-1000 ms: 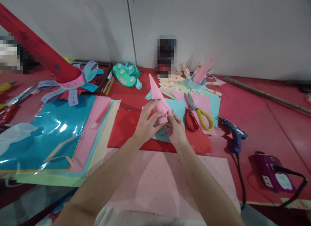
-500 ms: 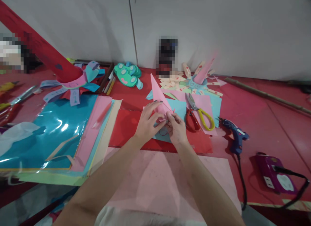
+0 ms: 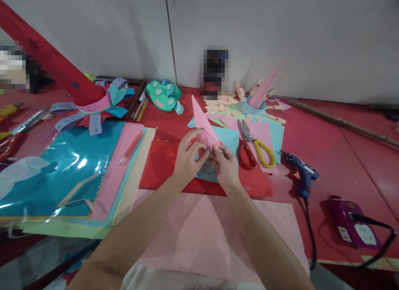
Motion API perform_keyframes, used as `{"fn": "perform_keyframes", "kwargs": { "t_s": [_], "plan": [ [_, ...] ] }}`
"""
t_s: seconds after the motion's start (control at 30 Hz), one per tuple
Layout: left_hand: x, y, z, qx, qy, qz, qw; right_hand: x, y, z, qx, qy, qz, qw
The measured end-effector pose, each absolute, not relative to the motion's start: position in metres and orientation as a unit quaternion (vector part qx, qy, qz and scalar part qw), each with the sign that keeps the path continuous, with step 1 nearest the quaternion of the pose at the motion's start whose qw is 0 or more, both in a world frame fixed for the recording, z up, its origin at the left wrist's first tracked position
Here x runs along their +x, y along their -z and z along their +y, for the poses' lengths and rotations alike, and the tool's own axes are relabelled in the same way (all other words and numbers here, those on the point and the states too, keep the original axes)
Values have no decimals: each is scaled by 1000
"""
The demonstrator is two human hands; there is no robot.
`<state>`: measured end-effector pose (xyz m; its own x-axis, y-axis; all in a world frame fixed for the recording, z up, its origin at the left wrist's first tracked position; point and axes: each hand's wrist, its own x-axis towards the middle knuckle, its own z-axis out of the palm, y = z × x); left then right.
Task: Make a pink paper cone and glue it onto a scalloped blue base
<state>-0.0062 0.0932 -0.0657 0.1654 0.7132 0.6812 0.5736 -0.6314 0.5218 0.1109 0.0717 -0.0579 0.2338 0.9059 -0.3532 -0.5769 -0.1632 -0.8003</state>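
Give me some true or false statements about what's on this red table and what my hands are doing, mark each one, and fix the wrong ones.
1. The left hand and the right hand both hold the pink paper cone. True.
2. The glue gun lies between the scissors and the purple box. True.
3. Both handles of the scissors are yellow. False: one is yellow, the other red.
4. The green cutouts lie right of the glue gun. False: the green cutouts lie near the wall, left of the pink paper cone.
5. The pink paper cone's tip points down at the table. False: it points up, away from the person.
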Motion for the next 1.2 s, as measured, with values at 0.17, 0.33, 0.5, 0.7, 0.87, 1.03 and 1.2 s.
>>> {"fn": "perform_keyframes", "kwargs": {
  "t_s": [0.17, 0.33, 0.5, 0.7, 0.87, 1.03, 1.2],
  "plan": [
    [-6, 64, 92, 756, -494, 421, 86, 111, 60, 71, -470, -599, -168, 626],
    [-5, 61, 90, 743, -501, 432, 102, 112, 62, 70, -465, -612, -182, 613],
    [-4, 60, 90, 731, -519, 426, 122, 113, 65, 71, -456, -629, -172, 606],
    [-4, 61, 92, 720, -514, 443, 142, 112, 66, 71, -468, -610, -181, 613],
    [-7, 64, 96, 708, -521, 451, 156, 112, 63, 72, -470, -596, -181, 626],
    [-8, 67, 98, 687, -527, 464, 189, 113, 62, 72, -459, -597, -167, 637],
    [-5, 69, 98, 710, -511, 421, 238, 113, 62, 72, -465, -596, -153, 636]
  ]
}}
